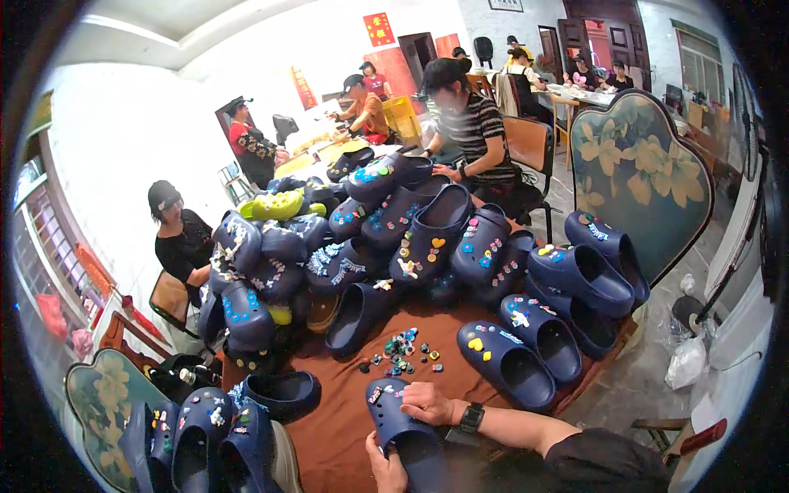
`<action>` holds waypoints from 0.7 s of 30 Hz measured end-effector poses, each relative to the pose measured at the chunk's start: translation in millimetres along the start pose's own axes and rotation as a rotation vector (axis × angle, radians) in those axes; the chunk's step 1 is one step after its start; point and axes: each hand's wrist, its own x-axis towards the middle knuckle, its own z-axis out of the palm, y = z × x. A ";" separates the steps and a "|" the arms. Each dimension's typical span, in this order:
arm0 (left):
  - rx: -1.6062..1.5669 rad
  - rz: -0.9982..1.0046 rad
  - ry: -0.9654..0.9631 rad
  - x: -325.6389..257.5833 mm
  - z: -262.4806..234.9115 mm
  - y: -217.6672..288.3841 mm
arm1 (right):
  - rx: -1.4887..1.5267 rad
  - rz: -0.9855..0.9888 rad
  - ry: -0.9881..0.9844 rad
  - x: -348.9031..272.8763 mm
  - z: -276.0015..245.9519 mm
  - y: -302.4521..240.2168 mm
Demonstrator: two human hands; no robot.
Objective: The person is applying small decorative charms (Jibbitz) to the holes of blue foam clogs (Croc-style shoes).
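In front of me, a navy clog (387, 419) with holes in its upper points its toe away from me. My left hand (386, 470) grips its side low down, fingers wrapped around the edge. Over the clog's upper, my right hand (427, 403) is closed, its fingertips pressed down beside small charms on the toe. Whatever sits under those fingertips is hidden. Just beyond the clog, a loose scatter of small colourful charms (403, 349) lies on the brown cloth (329, 390).
A tall heap of charm-covered navy clogs (431, 238) fills the table's far side, with lime-green clogs (275, 205) in it. More clogs stand right (514, 361) and near left (197, 427). Two floral chair backs (641, 164) flank the table. Several people sit working beyond.
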 end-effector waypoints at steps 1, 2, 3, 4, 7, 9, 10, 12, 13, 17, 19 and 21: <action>-0.001 0.001 0.001 -1.7 0.1 -1.7 | 0.000 -0.001 -0.001 -1.3 0.3 0.6; -0.030 -0.016 -0.006 -2.9 0.3 -2.4 | 0.004 -0.007 -0.009 -3.3 0.8 2.9; -0.061 -0.034 -0.013 -1.7 2.1 3.9 | 0.007 -0.012 -0.017 -4.7 0.3 4.7; -0.062 -0.034 -0.014 -0.7 3.3 11.3 | 0.005 -0.010 -0.018 -6.0 -0.8 6.1; -0.036 -0.106 -0.020 -1.5 1.0 28.6 | 0.016 -0.007 -0.055 -2.7 -0.9 3.5; -0.038 -0.100 -0.021 -1.1 0.4 21.4 | 0.028 -0.006 -0.032 0.7 -0.9 0.1; -0.038 -0.100 -0.021 -1.3 1.8 18.6 | 0.028 -0.006 -0.032 -1.5 -0.9 2.4; -0.136 -0.158 0.110 -1.6 5.4 13.6 | 0.045 0.235 -0.154 -6.5 0.8 10.1; -0.137 -0.158 0.111 0.3 7.7 1.7 | 0.044 0.234 -0.155 -2.1 -2.2 7.5; -0.074 -0.088 0.213 6.5 13.3 -27.0 | -0.042 0.172 -0.044 -1.8 -1.3 16.9; -0.041 -0.100 0.211 12.4 14.3 -15.2 | 0.020 0.505 -0.074 -4.5 1.2 19.6; 0.308 -0.089 0.178 13.5 15.6 5.5 | -0.090 0.700 -0.170 5.7 -10.8 5.5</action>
